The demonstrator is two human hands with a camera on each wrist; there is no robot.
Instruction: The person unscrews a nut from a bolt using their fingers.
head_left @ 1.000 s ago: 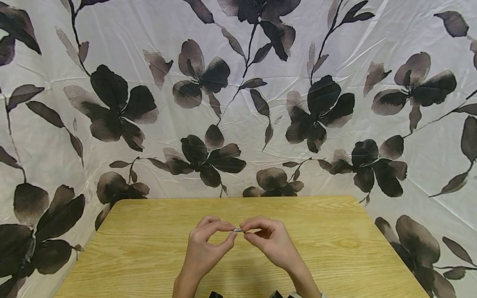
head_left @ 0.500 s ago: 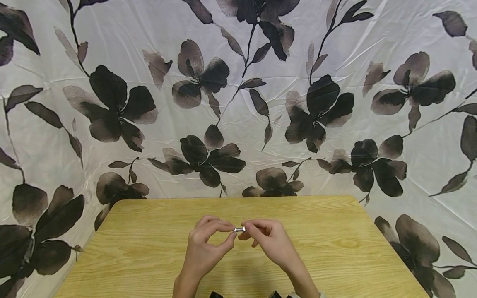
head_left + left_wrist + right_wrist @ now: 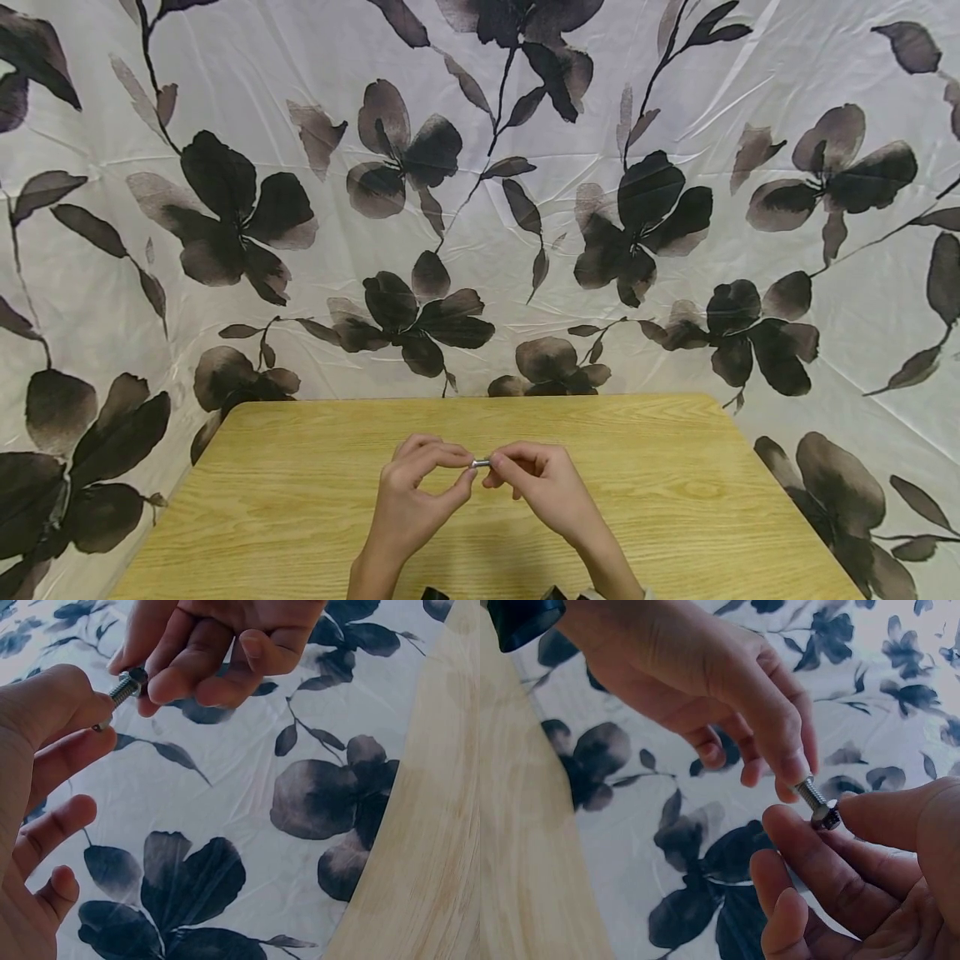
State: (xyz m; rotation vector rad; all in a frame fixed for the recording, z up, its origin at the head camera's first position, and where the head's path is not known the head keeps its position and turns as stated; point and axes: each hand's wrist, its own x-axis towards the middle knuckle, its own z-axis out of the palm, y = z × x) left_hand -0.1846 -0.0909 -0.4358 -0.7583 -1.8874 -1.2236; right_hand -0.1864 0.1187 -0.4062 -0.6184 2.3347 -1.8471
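A small silver bolt [image 3: 482, 462] is held level above the table between both hands. My left hand [image 3: 420, 487] pinches its left end between thumb and forefinger, the other fingers spread apart in the left wrist view. Bare thread [image 3: 810, 794] shows between the two grips. At the other end sits a hex piece [image 3: 826, 816]; I cannot tell whether it is a nut or the bolt's head. My right hand [image 3: 547, 487] pinches this hex end, with the thumb [image 3: 870, 817] against one side and fingers curled beneath. The left fingertips hide the bolt's far end.
Below the hands lies a light wood-grain table [image 3: 300, 517] with rounded back corners. A white cloth [image 3: 525, 258] printed with dark flowers hangs behind it and along both sides. Black objects [image 3: 555, 592] show at the bottom edge of the head view.
The right thumb and fingers have rolled over the hex end, the thumb coming forward, uncovering it half a second ago and then covering it again. The left hand has stayed still.
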